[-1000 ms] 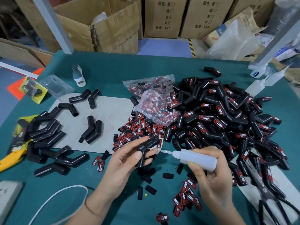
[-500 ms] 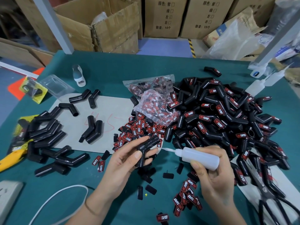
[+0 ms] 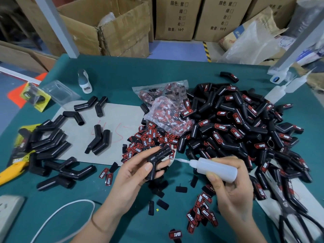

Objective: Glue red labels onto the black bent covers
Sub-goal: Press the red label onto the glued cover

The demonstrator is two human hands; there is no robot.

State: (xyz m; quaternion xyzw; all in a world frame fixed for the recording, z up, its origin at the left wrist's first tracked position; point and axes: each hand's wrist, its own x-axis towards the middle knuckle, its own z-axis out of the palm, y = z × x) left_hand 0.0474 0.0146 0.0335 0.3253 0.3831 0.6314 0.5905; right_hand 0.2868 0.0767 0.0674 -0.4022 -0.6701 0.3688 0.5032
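The left hand gripped a bare black bent cover; the right hand squeezed a glue bottle, nozzle seemingly just short of it. The labelled pile dwarfed the unlabelled covers on the table.

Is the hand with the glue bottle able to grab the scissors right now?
Probably not yet: the right hand grips the glue bottle. The scissors lie uncovered just beside it, so putting the bottle down would free it.

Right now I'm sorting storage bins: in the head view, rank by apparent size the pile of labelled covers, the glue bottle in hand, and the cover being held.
1. Pile of labelled covers
2. Glue bottle
3. Held cover; partly hidden by fingers, so its rank below the bottle is unsure.
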